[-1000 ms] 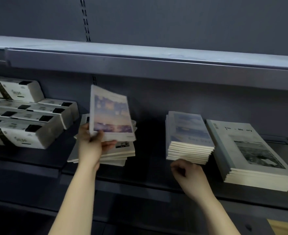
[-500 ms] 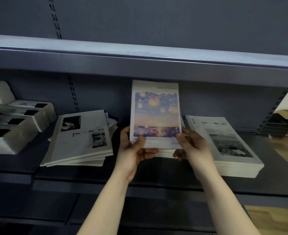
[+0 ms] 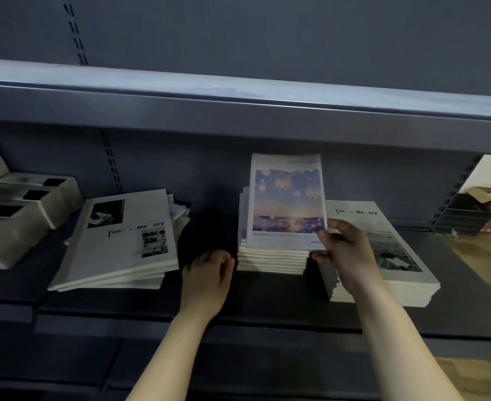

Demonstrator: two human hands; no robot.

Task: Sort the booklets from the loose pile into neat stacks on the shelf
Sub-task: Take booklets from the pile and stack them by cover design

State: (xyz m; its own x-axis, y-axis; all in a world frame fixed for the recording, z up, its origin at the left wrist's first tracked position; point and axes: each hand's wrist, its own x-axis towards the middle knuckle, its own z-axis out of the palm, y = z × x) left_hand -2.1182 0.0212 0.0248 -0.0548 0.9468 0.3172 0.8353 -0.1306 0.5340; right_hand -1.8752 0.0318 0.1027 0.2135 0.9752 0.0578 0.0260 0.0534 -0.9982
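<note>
Head view: our right hand (image 3: 347, 256) pinches the booklet (image 3: 287, 198) onto the twelve-o'clock stack (image 3: 270, 263);
Left hand (image 3: 206, 279): just released; curled, empty;
Loose pile (image 3: 123, 241): next

On the loose pile left of centre, the white cover of the top booklet (image 3: 123, 241) carries black lettering across its middle. It reads "Tim", then "Me" and "ory", and the letters in the gaps are too faint to read. The same broken line, "Tim Me ory", stands near the upper edge of the pale booklet (image 3: 389, 224) on top of the stack at centre right. The lantern-cover booklet (image 3: 287, 201) in the middle has a faint title line at its upper right, too blurred to read. The white boxes (image 3: 21, 206) at far left show dark patches but no legible print.
</note>
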